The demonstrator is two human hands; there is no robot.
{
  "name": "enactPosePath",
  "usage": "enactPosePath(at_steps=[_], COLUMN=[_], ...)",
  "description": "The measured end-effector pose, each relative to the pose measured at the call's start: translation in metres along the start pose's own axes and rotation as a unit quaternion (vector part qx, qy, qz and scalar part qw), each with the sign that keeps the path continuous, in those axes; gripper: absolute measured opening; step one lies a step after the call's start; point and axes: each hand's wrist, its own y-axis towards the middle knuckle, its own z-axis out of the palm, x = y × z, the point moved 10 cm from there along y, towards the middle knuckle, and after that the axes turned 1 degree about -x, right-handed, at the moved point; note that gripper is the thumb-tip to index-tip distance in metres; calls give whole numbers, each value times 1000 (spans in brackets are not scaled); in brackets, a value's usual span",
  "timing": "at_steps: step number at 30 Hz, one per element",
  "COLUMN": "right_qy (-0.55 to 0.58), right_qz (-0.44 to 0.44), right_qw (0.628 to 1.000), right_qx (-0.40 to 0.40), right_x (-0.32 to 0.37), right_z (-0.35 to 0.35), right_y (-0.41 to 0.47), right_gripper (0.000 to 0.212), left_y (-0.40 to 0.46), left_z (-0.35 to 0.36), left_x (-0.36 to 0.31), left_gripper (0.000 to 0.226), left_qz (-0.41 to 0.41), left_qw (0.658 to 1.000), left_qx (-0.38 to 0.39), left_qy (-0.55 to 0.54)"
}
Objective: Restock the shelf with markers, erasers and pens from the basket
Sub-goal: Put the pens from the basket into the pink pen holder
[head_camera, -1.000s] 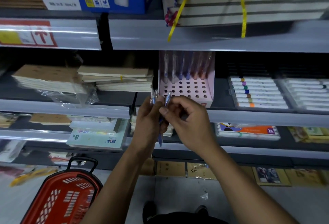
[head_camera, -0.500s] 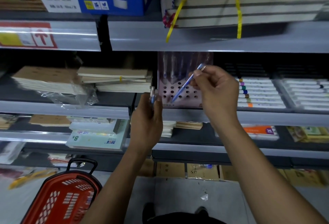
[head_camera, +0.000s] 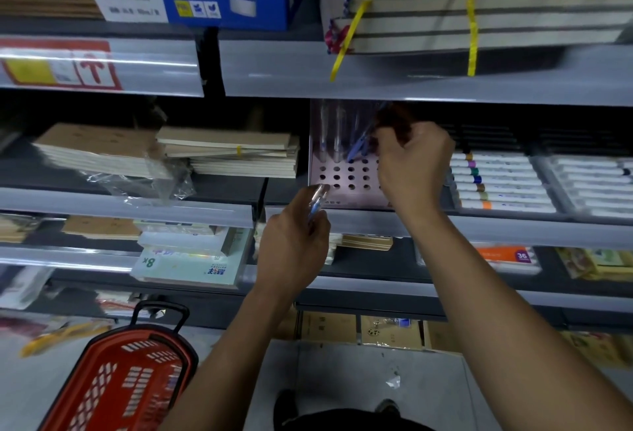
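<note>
From the head camera, the right hand (head_camera: 412,163) is up in the middle of the frame, in front of the pink pen holder (head_camera: 346,178) that stands on the middle shelf (head_camera: 445,221). Its fingertips pinch the upper end of a blue pen (head_camera: 359,147), which slants down and left from the grip so that its tip sits at the back rows of round holes in the holder's top; whether the tip is already in a hole cannot be told. Other pens (head_camera: 334,132) stand upright in the back row, just left of the held one, blurred against the dark under the shelf above. Lower and left of centre, the left hand (head_camera: 294,245) is closed around a small bunch of pens (head_camera: 317,199), whose clear ends poke up out of the fist and overlap the holder's lower left corner in the picture. The two hands are apart, the right higher than the left. To the right of the holder, trays of white markers (head_camera: 500,184) with coloured caps lie on the same shelf. To the left lie stacks of notebooks (head_camera: 233,153), some in loose plastic. In the lower left corner of the frame a red basket (head_camera: 126,382) with a black handle stands on the floor; what it holds cannot be made out.
</note>
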Motion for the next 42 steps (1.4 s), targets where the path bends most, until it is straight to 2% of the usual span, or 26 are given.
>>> enactPosePath(at_steps=[5, 11, 15, 18, 20, 21, 23, 25, 29, 32, 34, 38, 42], right_qy=[-14, -53, -115, -131, -124, -118, -110, -90, -37, -8, 21, 96, 114], right_qz=[-2, 14, -1, -11, -22, -27, -33, -44, -67, -72, -57, -5, 19], right_qw=[1000, 996, 987, 984, 984, 983, 984, 990, 994, 993, 989, 971, 964], right_qx=[3, 64, 108, 118, 128, 136, 133, 102, 73, 98, 134, 218, 238], right_x=[-2, -6, -4, -4, -2, -2, -2, -1, 4, 6, 6, 4, 0], right_z=[3, 21, 31, 31, 31, 32, 30, 21, 7, 7, 12, 30, 35], right_y=[3, 4, 5, 3, 1, -2, -9, -19, -41, -61, -74, -98, -106], right_gripper=[47, 48, 37, 33, 28, 25, 20, 17, 13, 12, 11, 10, 23], left_y=[0, 0, 0, 1, -1, -2, -2, -2, -5, -5, -4, -4, -4], left_z=[-2, 0, 1, 1, 4, 5, 6, 10, 17, 16, 15, 17, 15], left_x=[0, 0, 3, 4, 2, 2, 3, 5, 12, 8, 6, 5, 15], left_gripper=[41, 40, 39, 29, 23, 31, 47, 45, 38, 20, 16, 18, 27], left_qz=[7, 15, 9, -5, -23, -35, -69, -101, -157, -163, -154, -148, -164], left_qw=[1000, 1000, 1000, 999, 993, 982, 948, 917, 888, 873, 871, 872, 880], left_qx=[-6, -3, -7, -4, 9, 13, 20, 40, 74, 72, 67, 64, 29], left_qy=[3, -3, -12, -46, -118, -184, -310, -384, -426, -454, -462, -462, -444])
